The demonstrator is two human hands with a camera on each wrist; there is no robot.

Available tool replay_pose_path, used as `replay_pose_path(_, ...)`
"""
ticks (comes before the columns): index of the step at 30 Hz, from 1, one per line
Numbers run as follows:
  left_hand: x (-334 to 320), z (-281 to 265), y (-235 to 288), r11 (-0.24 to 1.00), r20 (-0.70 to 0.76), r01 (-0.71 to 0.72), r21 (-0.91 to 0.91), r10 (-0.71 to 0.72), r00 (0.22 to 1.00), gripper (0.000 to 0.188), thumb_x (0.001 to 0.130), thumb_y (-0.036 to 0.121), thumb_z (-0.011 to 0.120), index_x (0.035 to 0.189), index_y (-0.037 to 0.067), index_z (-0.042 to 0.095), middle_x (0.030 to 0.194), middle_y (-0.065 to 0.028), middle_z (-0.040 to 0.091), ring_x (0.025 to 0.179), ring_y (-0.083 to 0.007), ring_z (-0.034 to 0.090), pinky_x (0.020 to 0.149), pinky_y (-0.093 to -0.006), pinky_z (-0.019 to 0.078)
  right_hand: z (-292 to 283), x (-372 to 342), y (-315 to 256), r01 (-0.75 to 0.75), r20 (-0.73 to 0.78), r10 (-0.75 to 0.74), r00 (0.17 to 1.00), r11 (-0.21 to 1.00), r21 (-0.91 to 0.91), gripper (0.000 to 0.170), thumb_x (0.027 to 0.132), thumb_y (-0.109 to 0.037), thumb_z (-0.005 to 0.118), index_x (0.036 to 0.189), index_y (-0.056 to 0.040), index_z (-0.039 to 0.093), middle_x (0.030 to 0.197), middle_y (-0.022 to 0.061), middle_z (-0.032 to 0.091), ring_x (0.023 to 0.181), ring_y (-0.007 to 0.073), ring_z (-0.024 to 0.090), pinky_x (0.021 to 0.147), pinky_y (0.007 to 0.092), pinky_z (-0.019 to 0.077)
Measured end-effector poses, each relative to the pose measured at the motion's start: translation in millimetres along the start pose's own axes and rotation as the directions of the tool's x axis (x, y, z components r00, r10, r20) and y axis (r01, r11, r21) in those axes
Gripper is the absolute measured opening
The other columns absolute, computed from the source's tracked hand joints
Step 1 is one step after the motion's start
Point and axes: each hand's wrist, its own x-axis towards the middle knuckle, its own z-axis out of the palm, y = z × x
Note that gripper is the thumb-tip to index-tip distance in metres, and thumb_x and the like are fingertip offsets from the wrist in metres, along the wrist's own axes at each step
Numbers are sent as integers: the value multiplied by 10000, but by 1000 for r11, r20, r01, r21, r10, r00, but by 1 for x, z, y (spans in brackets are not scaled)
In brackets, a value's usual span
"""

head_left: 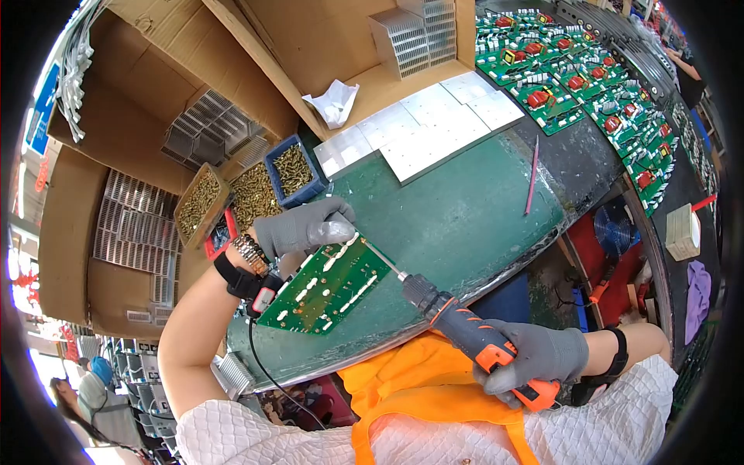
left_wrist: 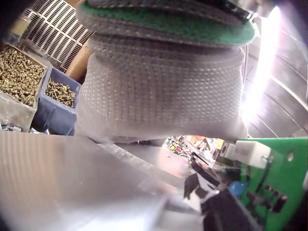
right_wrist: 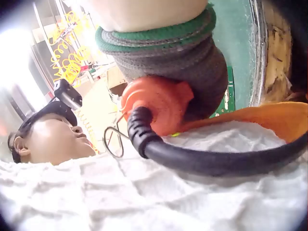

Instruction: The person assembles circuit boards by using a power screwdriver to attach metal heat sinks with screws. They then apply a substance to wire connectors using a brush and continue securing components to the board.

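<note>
My gloved left hand (head_left: 310,226) grips the upper edge of a green circuit board (head_left: 322,294), its thumb over the edge. White patches and solder points cover the board's upward side. In the left wrist view, components show on the board's other side (left_wrist: 284,178), and a shiny metal piece (left_wrist: 72,178) lies near the glove. My gloved right hand (head_left: 539,356) holds an orange and black electric screwdriver (head_left: 457,322) by its body. The long bit (head_left: 384,260) reaches to the board's upper right corner, close by the left thumb. A black cord (right_wrist: 207,156) leaves the screwdriver's orange rear end.
Bins of brass screws, one blue (head_left: 294,170), stand behind the left hand. Cardboard boxes (head_left: 124,101) hold slotted metal parts. Flat metal plates (head_left: 434,128) and a red pencil-like stick (head_left: 532,177) lie on the green table (head_left: 457,209). Populated boards (head_left: 558,101) fill the far right.
</note>
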Motion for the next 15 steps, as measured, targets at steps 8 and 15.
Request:
replay_pose_path(8,-4,4,5,999,-24,-36,-30,35,999,535,863,475,646,1127,22,536,984,-70,586,911,-153,562,822,-304,473,7,0,1,-30,-75,28,997,999,-28,611,792,-101,760,1251,-82,356,794,70,561,580,159,597,518,314,511)
replay_pose_path(15,-2,4,4,998,-31,-15,-56,13,999,515,865,476,652,1111,36,543,999,-72,582,919,-154,562,826,-310,476,12,-1,0,-6,-80,3,997,999,-42,601,796,-121,763,1240,-82,359,775,62,557,578,157,595,517,310,512)
